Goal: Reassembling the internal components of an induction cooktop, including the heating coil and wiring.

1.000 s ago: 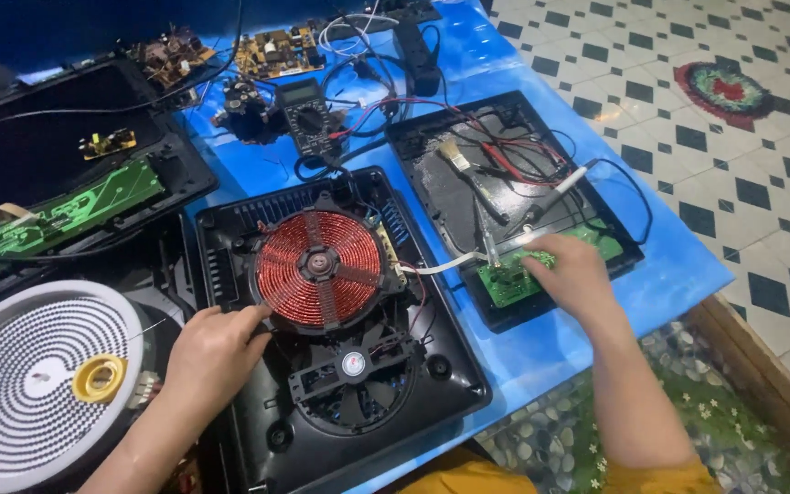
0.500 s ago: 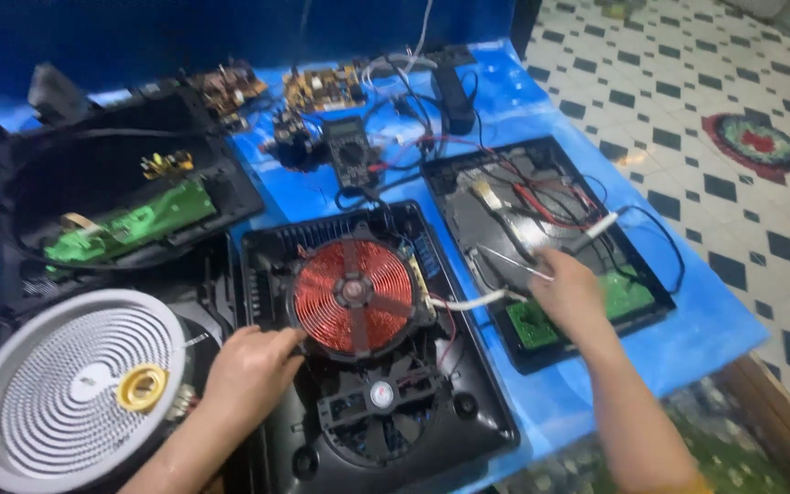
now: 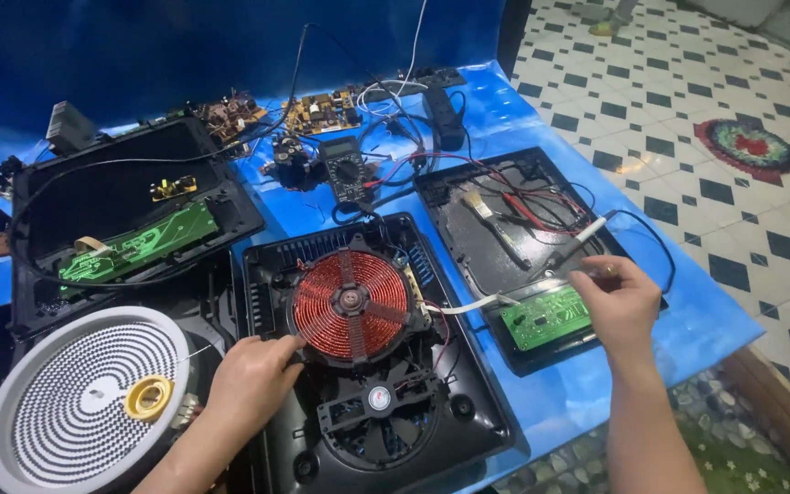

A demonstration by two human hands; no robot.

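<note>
Centre frame: your left hand (image 3: 250, 381) rests with loosely curled fingers, grasping nothing, against the copper coil (image 3: 352, 306). Right of centre, your right hand (image 3: 617, 297) pinches a soldering iron (image 3: 567, 248) above the green circuit board (image 3: 546, 317).

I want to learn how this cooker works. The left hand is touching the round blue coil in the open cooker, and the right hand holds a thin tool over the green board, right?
Not quite. In the head view the coil under the left hand is copper-red, not blue. The rest holds: the right hand holds a thin tool over the green board.
</note>
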